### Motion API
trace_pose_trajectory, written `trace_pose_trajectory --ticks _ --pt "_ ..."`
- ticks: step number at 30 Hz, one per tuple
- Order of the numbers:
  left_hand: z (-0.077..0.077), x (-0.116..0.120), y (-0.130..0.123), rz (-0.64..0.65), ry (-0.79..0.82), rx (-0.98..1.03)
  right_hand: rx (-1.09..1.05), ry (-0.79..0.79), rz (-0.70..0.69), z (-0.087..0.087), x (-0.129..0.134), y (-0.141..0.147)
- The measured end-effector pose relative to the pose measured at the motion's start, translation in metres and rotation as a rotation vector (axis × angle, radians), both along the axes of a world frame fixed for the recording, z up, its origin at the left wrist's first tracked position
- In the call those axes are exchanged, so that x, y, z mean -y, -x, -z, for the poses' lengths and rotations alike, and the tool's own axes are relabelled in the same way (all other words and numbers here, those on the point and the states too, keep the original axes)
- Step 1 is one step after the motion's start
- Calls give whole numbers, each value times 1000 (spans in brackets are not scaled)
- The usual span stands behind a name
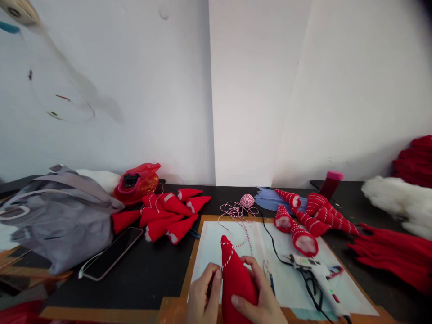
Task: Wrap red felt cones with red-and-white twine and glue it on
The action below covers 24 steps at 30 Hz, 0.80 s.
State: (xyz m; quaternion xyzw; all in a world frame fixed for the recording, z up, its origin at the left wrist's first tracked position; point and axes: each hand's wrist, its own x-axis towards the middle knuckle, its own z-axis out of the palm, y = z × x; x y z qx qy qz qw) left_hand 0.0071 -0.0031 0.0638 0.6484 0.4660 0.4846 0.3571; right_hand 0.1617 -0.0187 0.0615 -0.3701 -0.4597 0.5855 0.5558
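Observation:
A red stuffed felt cone [237,283] points up and away from me at the bottom middle, over a white sheet [211,243]. My right hand [258,294] wraps round its right side, thumb across the front. Red-and-white twisted cord [228,260] winds about the cone's tip and runs down to its left edge. There my left hand [205,292] pinches the cord between thumb and finger, against the cone. Loose loops of cord lead back to a ball of the same cord [247,200] behind the sheet. The cone's lower end is out of frame.
Plain red cones [168,216] lie at left, cord-wrapped cones [303,222] at right. A hot glue gun [319,281] with a black cable rests on the sheet near small scissors [269,274]. A phone [113,254], grey bag [67,220], white stuffing [400,202] and red fabric [393,252] lie around.

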Motion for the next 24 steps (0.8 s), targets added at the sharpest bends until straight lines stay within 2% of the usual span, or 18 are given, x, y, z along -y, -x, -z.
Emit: trace_pose_trajectory --ticks 3,6,10,13,18,22,24 --pt "1 0 -3 21 30 69 -125 53 -92 -1 1 -1" --pt "1 1 -8 -17 37 132 -153 58 -100 -1 0 -2" --pt "1 0 -14 -72 15 184 62 -69 119 6 -3 1" --pt "2 -3 -17 -86 6 191 283 -168 287 20 -5 5" --pt "3 -4 -13 -2 -12 86 382 -288 280 44 -8 7" --pt "1 -3 -8 -43 -17 96 500 -263 346 45 -10 5" --pt "-1 -2 -7 -49 7 108 466 -260 356 41 -9 5"
